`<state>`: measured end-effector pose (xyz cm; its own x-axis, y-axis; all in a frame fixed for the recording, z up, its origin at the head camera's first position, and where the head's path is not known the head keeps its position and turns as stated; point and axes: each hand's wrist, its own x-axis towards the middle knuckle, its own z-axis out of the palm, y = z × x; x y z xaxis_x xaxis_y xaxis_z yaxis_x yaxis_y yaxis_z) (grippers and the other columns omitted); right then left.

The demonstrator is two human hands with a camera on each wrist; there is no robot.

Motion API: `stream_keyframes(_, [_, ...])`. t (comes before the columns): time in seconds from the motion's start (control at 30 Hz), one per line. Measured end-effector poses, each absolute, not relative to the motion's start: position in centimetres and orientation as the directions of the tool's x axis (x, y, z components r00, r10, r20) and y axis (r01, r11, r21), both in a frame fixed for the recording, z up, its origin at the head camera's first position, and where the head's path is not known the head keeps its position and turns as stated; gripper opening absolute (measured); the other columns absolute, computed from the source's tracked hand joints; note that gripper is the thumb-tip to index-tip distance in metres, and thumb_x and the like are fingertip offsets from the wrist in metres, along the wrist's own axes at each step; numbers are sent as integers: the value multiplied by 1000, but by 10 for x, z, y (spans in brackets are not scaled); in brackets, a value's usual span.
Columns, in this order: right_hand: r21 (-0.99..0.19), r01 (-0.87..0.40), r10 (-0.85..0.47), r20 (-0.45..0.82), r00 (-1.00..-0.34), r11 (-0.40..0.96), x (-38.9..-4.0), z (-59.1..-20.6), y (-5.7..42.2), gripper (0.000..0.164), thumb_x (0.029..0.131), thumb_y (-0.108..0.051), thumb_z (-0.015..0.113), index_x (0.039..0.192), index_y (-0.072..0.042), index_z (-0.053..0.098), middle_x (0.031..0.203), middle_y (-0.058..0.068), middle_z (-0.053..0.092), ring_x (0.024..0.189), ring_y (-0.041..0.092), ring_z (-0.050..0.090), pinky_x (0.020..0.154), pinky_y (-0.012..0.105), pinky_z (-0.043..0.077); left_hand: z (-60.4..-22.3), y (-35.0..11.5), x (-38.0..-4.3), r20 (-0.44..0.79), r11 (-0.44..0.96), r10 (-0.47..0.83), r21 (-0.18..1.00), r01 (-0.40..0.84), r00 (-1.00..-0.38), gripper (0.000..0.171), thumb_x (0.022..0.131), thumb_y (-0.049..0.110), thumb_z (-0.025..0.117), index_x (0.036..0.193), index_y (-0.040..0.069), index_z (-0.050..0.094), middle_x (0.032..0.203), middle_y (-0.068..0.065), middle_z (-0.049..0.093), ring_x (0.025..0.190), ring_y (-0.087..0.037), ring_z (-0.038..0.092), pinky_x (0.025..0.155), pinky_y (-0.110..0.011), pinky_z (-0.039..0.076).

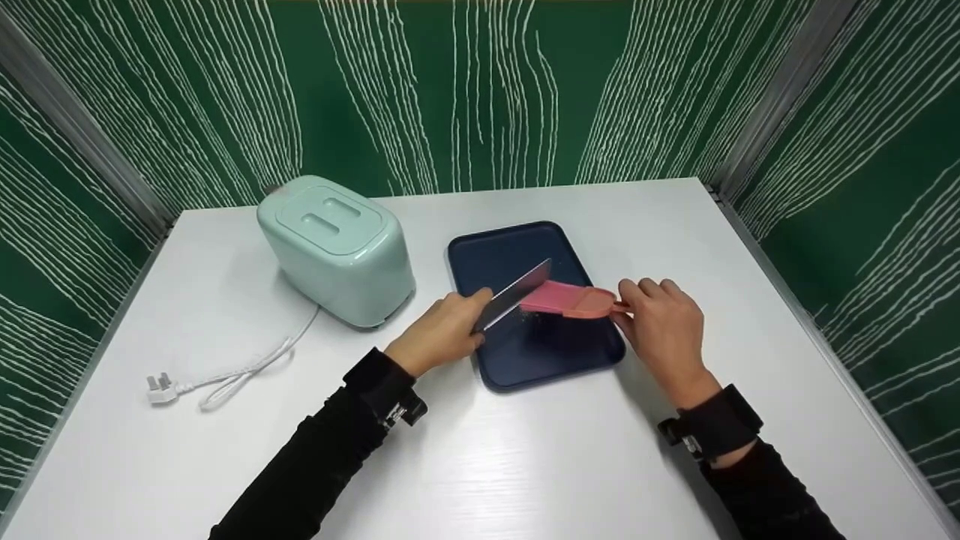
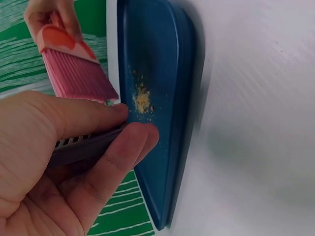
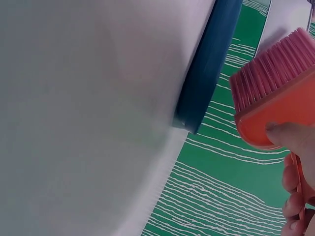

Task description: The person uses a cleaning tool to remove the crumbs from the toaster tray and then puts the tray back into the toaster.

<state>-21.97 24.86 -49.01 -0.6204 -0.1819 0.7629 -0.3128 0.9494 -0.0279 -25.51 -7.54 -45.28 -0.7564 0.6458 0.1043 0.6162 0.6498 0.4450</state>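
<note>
My left hand (image 1: 442, 330) pinches a toaster's crumb tray (image 1: 516, 294), a thin grey plate with a dark slotted edge, tilted over the dark blue tray (image 1: 555, 360). In my right hand (image 1: 664, 330) is a small orange brush (image 1: 592, 302) with pink bristles, gripped by its handle. The bristles point left and overlap the crumb tray's raised edge in the head view. Yellowish crumbs (image 2: 142, 100) lie in a small heap on the blue tray, below my left fingertips. The right wrist view shows the brush bristles (image 3: 275, 66) beside the crumb tray's pale face.
A mint-green toaster (image 1: 337, 255) stands at the back left of the white table (image 1: 465, 465). Its white cord (image 1: 255, 367) runs forward to a loose plug (image 1: 161, 389) on the left. Green walls with white lines (image 1: 502, 97) enclose the table's back and sides.
</note>
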Motion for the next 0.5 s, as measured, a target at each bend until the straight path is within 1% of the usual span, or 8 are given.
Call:
stream_keyframes(0.27, [-13, -311, -201, 736, -647, 950, -216, -488, 248, 39, 78, -15, 94, 79, -11, 55, 69, 9, 57, 62, 32, 48, 52, 40, 42, -453, -77, -256, 95, 670, 631, 434, 603, -770, 32, 90, -2, 78, 113, 3, 55, 85, -13, 66, 75, -26, 63, 64, -42, 55])
stream_keyframes(0.37, [-13, -319, -205, 741, -640, 948, -215, -487, 247, 39, 77, -16, 95, 80, -11, 57, 69, 10, 58, 62, 32, 48, 52, 39, 43, -454, -78, -256, 98, 672, 627, 432, 601, -773, 33, 90, -1, 78, 114, 3, 55, 85, -14, 66, 74, -27, 63, 64, -43, 55])
stream_keyframes(0.5, [-16, -323, -200, 755, -624, 946, -214, -485, 247, 38, 78, -17, 95, 81, -10, 57, 69, 10, 58, 62, 32, 48, 52, 40, 43, -454, -78, -257, 104, 666, 632, 436, 606, -768, 32, 91, 0, 78, 113, 3, 55, 84, -13, 66, 74, -26, 63, 64, -42, 55])
